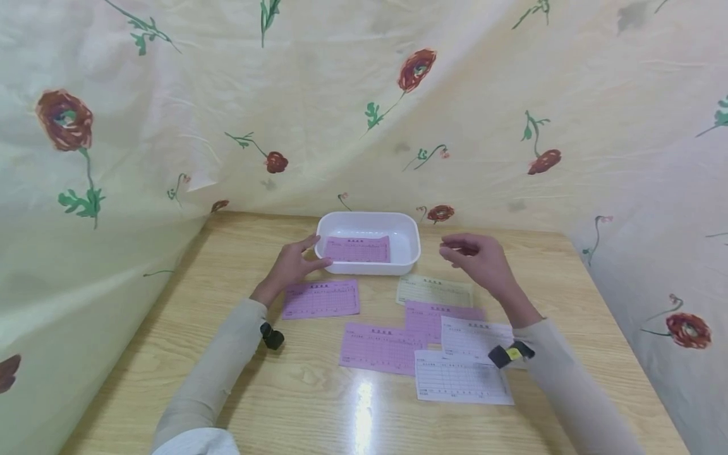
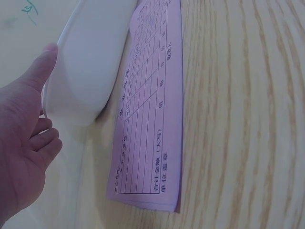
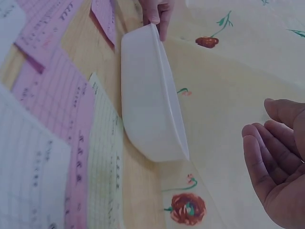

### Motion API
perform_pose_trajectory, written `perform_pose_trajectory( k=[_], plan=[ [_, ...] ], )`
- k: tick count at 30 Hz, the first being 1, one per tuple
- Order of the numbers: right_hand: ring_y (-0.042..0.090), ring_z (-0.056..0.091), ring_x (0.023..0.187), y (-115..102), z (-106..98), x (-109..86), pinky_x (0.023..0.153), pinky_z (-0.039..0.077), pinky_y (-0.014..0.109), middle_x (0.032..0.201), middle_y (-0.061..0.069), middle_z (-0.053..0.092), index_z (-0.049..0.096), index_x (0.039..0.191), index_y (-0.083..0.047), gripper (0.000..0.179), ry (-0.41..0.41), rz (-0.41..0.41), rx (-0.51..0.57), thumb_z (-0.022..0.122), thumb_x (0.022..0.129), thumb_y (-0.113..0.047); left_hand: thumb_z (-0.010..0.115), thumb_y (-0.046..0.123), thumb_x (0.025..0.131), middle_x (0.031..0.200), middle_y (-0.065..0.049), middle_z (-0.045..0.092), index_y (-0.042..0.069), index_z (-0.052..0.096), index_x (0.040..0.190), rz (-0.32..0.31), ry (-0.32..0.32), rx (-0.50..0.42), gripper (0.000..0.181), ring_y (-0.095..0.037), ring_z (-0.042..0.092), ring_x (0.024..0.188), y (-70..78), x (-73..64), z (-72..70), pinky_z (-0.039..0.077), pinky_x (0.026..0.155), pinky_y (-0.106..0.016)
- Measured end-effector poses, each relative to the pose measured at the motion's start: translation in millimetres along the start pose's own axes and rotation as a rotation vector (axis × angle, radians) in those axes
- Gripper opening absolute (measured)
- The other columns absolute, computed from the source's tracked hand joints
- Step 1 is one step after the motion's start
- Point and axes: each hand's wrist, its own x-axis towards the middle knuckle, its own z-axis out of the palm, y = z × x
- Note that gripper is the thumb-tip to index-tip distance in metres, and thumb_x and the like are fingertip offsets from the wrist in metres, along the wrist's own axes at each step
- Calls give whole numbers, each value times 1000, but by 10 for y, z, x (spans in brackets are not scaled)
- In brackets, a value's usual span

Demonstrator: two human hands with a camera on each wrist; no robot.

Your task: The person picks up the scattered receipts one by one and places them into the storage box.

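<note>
A white plastic basin (image 1: 370, 270) stands at the back of the table with one pink receipt slip (image 1: 358, 251) lying in it. My left hand (image 1: 289, 266) grips the basin's left end; in the left wrist view the thumb (image 2: 40, 67) lies against its rim. To the right of the basin, apart from it, my right hand (image 1: 483, 260) hovers with loosely bent fingers and nothing in them. Just in front of the left hand lies another pink slip (image 1: 321, 299). Below the right hand is a pale green slip (image 1: 435, 292), partly under a pink slip (image 1: 422, 322).
Nearer on the wooden table (image 1: 284, 392) lie another pink slip (image 1: 378, 347) and white slips (image 1: 463, 379), some overlapping. A flowered cloth (image 1: 318, 114) hangs behind the table and along both sides.
</note>
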Motion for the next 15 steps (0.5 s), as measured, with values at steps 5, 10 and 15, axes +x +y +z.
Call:
perform_pose_trajectory(
  k=[5,10,15],
  plan=[
    [6,70,90,70,-129,-294,72,62,23,118,12,74,71,127,-8,44,34,36,-80,73,96,-39,79,48,87,160,-15,38,4,46,151,-3,3,4,85,-37,39,146,-10,-7,-6,35,120,-51],
    [2,68,90,199,-264,-585,71,60,22,118,11,75,70,129,-9,46,58,77,-160,70,97,-42,79,48,87,160,-14,37,4,45,152,0,-5,-10,86,-37,38,147,-18,-3,0,35,120,-51],
    [-1,66,90,374,-383,-830,70,56,18,114,10,76,69,130,-10,47,83,140,-210,70,97,-44,79,49,86,160,-14,37,3,45,151,5,-4,-11,87,-38,38,147,-29,3,3,35,120,-52]
  ],
)
